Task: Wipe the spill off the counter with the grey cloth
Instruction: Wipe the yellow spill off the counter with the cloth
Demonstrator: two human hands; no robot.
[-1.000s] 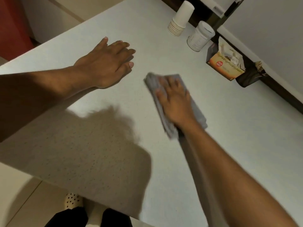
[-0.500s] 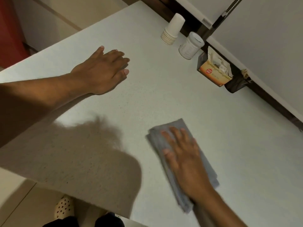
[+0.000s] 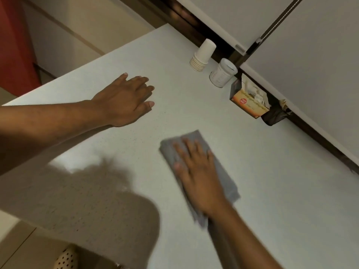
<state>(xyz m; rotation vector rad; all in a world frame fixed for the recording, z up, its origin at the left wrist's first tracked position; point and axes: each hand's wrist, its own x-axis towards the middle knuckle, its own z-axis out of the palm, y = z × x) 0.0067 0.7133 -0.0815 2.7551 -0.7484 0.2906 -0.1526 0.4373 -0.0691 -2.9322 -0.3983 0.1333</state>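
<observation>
The grey cloth [image 3: 226,177], folded into a long strip, lies on the pale speckled counter [image 3: 272,181] at centre right. My right hand [image 3: 198,171] presses flat on top of it with fingers spread, and its outline is blurred with motion. My left hand [image 3: 124,100] rests palm down on the counter to the left, fingers slightly apart and holding nothing. I cannot make out a distinct spill; only a glossy sheen shows near the shadow at the left.
Along the back wall stand a stack of paper cups [image 3: 203,55], a white jar [image 3: 223,72], an orange box of sachets [image 3: 248,101] and a dark holder [image 3: 274,117]. White cabinet doors [image 3: 310,55] hang above. The counter's near edge runs at lower left, above a shoe [image 3: 66,259].
My right hand dragged the cloth toward me, then pushed it back away toward the wall. The left hand stayed put. The view shifted slightly.
</observation>
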